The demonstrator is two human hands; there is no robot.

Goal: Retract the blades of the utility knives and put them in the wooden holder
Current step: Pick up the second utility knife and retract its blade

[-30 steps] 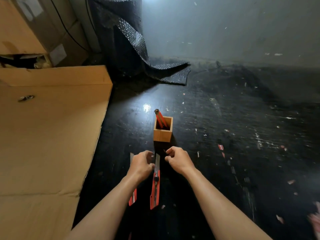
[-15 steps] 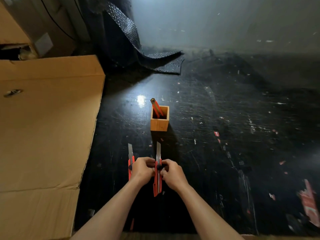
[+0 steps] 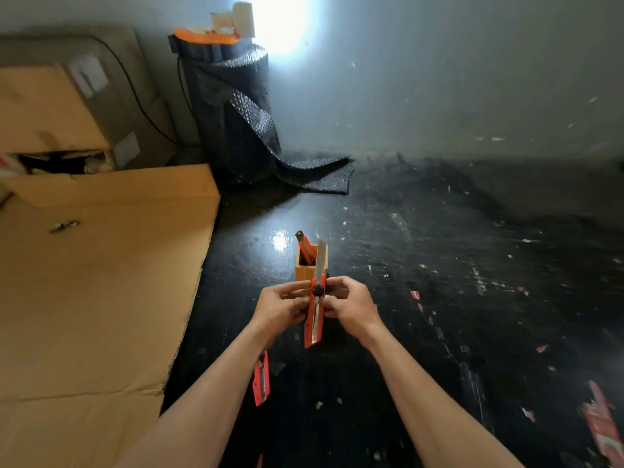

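Note:
My left hand (image 3: 282, 305) and my right hand (image 3: 351, 304) both grip a red utility knife (image 3: 314, 319), held upright above the black floor. Its silver blade sticks out from the top, in front of the wooden holder (image 3: 304, 270). My fingers sit around the black wheel on the knife's body. The small square holder stands on the floor just beyond my hands, with one red knife (image 3: 305, 246) leaning inside it. Another red utility knife (image 3: 261, 378) lies on the floor under my left forearm, partly hidden.
A large flat cardboard sheet (image 3: 101, 282) covers the floor on the left, with cardboard boxes (image 3: 50, 109) behind it. A roll of dark bubble wrap (image 3: 236, 123) stands against the wall. Paper scraps and a red wrapper (image 3: 601, 423) litter the floor on the right.
Both hands took the knife off the floor and lifted it upright in front of the holder. The camera tilted upward, showing more of the wall.

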